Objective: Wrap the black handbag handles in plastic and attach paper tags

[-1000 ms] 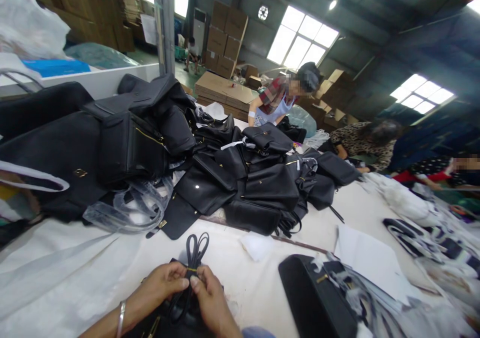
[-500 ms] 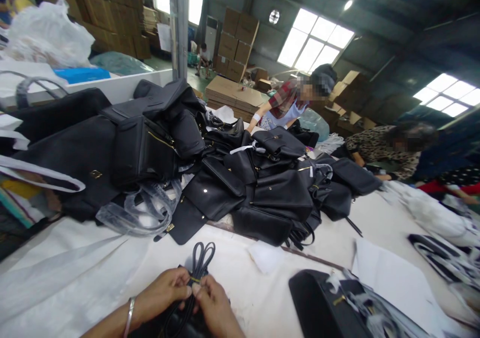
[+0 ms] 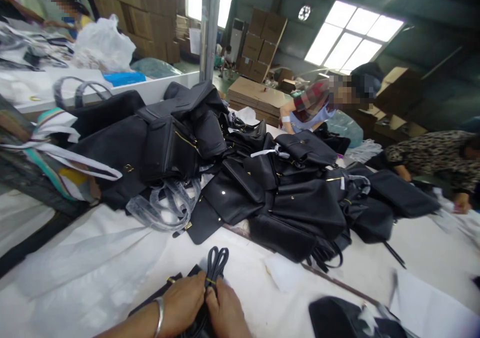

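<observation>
Since the frame half a second back, the head view has swung left, so the black bag (image 3: 333, 318) at lower right slips partly out of sight, and the left hand (image 3: 185, 298) has rolled over, its back now uppermost.

Head view: the hands are together, the left and the right hand (image 3: 228, 308) pinching a looped black strap (image 3: 217, 263) at its yellow tie (image 3: 210, 281). Two loops stand above the fingers. Below lies a dark bag (image 3: 197, 323), on the near part of the counter (image 3: 258, 310), mostly covered by the hands. Beyond it, a heap of black bags (image 3: 307, 208) spreads across the counter.

As far as shows, the strap is already folded and the tie goes round it; whether the tie is fastened cannot be told, as fingers hide part of it. Neither hand is off the strap yet.
</observation>
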`<action>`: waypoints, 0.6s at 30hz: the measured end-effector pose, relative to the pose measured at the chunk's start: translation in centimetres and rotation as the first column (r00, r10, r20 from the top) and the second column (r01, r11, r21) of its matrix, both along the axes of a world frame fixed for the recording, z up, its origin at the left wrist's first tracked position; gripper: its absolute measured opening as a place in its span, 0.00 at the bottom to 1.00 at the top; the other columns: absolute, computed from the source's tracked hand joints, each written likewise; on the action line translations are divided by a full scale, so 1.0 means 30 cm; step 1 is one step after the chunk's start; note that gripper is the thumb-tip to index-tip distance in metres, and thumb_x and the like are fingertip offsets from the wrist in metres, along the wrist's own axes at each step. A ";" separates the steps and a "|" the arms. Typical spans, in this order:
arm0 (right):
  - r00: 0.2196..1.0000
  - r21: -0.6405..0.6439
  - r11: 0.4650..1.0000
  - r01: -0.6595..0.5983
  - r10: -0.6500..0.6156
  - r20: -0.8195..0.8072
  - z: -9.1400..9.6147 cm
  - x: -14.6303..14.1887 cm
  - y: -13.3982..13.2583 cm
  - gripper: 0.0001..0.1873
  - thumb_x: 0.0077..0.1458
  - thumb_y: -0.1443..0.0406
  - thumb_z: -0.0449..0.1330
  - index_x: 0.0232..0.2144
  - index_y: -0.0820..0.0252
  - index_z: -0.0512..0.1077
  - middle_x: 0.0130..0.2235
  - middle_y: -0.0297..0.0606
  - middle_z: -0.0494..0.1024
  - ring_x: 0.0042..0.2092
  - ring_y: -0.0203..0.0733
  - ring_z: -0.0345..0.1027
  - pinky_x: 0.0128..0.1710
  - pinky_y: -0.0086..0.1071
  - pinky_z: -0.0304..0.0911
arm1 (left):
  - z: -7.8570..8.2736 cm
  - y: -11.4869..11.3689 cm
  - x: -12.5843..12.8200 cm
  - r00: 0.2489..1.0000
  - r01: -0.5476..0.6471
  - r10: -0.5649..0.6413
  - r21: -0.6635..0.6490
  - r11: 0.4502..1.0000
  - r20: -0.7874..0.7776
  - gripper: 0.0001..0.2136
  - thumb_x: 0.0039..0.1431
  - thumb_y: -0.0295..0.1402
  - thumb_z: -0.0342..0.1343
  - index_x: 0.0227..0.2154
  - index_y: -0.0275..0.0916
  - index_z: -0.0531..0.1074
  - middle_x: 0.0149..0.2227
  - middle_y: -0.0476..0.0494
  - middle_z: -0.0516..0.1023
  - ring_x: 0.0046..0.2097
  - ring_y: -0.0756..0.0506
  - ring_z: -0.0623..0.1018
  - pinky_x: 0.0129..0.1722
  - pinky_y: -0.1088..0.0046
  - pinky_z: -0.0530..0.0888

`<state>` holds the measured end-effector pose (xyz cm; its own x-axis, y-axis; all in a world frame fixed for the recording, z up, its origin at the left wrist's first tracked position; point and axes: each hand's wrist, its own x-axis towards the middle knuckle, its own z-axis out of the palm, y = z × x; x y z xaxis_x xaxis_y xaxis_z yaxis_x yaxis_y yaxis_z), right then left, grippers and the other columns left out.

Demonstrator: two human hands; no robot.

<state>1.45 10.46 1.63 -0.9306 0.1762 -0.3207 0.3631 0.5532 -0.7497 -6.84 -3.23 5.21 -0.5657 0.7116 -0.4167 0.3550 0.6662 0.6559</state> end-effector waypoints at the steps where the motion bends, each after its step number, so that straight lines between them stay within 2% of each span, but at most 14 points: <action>1: 1.000 0.017 1.000 -0.002 0.002 0.004 0.000 -0.005 0.001 0.15 0.57 0.62 0.50 0.42 0.59 0.72 0.40 0.47 0.78 0.43 0.53 0.71 0.43 0.44 0.62 | 0.001 0.013 0.008 0.999 -0.005 0.004 -0.029 1.000 -0.052 0.15 0.60 0.32 0.42 0.45 0.34 0.68 0.40 0.29 0.79 0.43 0.34 0.78 0.41 0.60 0.70; 4: 1.000 0.022 0.999 0.026 -0.026 0.001 0.004 -0.019 0.006 0.12 0.53 0.64 0.53 0.39 0.58 0.72 0.38 0.45 0.78 0.41 0.53 0.72 0.41 0.41 0.63 | 0.000 0.037 0.003 0.997 -0.053 0.048 -0.079 0.995 -0.065 0.15 0.62 0.33 0.41 0.42 0.34 0.71 0.39 0.30 0.80 0.42 0.34 0.79 0.41 0.59 0.70; 7: 0.995 -0.009 0.997 0.077 -0.076 0.064 0.019 -0.030 0.019 0.07 0.49 0.66 0.55 0.30 0.58 0.72 0.32 0.41 0.78 0.35 0.50 0.72 0.35 0.38 0.61 | -0.009 0.025 -0.037 0.996 -0.086 0.084 -0.061 0.994 -0.037 0.14 0.61 0.35 0.42 0.38 0.36 0.73 0.35 0.34 0.80 0.39 0.35 0.79 0.38 0.61 0.70; 9: 0.986 -0.091 0.990 0.107 -0.094 0.136 0.034 -0.037 0.033 0.06 0.48 0.66 0.54 0.26 0.57 0.72 0.28 0.38 0.77 0.32 0.47 0.70 0.30 0.34 0.59 | -0.019 0.004 -0.073 0.993 -0.107 0.106 0.000 0.994 0.060 0.15 0.61 0.38 0.43 0.31 0.38 0.73 0.30 0.38 0.79 0.34 0.38 0.78 0.33 0.64 0.70; 10: 0.982 -0.154 0.982 0.114 -0.088 0.165 0.042 -0.039 0.041 0.07 0.48 0.66 0.54 0.25 0.57 0.73 0.27 0.37 0.76 0.31 0.45 0.70 0.29 0.33 0.58 | -0.026 -0.008 -0.092 0.979 -0.135 0.128 0.035 0.990 0.162 0.16 0.61 0.40 0.43 0.27 0.38 0.72 0.26 0.42 0.76 0.30 0.40 0.76 0.30 0.67 0.69; 12: 0.981 -0.286 0.951 0.116 -0.065 0.180 0.052 -0.043 0.057 0.08 0.47 0.66 0.54 0.25 0.56 0.74 0.27 0.35 0.76 0.30 0.43 0.69 0.27 0.30 0.57 | -0.042 -0.032 -0.126 0.881 -0.220 0.166 0.073 0.973 0.442 0.17 0.59 0.44 0.45 0.22 0.39 0.70 0.21 0.49 0.70 0.22 0.46 0.70 0.22 0.72 0.67; 14: 0.984 -0.382 0.917 0.116 -0.055 0.168 0.049 -0.047 0.072 0.09 0.45 0.66 0.54 0.25 0.56 0.75 0.27 0.33 0.76 0.31 0.42 0.68 0.26 0.29 0.56 | -0.063 -0.055 -0.152 0.727 -0.313 0.185 0.080 0.946 0.661 0.19 0.56 0.48 0.48 0.21 0.38 0.68 0.18 0.52 0.66 0.17 0.50 0.65 0.17 0.75 0.63; 16: 0.981 -0.458 0.878 0.138 -0.056 0.187 0.033 -0.050 0.085 0.09 0.44 0.64 0.55 0.24 0.57 0.75 0.24 0.33 0.75 0.28 0.41 0.67 0.24 0.28 0.54 | -0.087 -0.075 -0.170 0.629 -0.378 0.161 0.118 0.918 0.761 0.21 0.55 0.51 0.49 0.20 0.38 0.67 0.16 0.54 0.64 0.15 0.52 0.63 0.14 0.77 0.60; 18: 0.967 -0.540 0.820 0.189 -0.060 0.247 0.013 -0.053 0.095 0.10 0.43 0.63 0.54 0.25 0.58 0.75 0.21 0.32 0.73 0.25 0.39 0.64 0.23 0.27 0.53 | -0.111 -0.090 -0.179 0.597 -0.423 0.114 0.191 0.886 0.794 0.22 0.55 0.52 0.48 0.18 0.38 0.66 0.12 0.55 0.62 0.13 0.54 0.61 0.13 0.79 0.59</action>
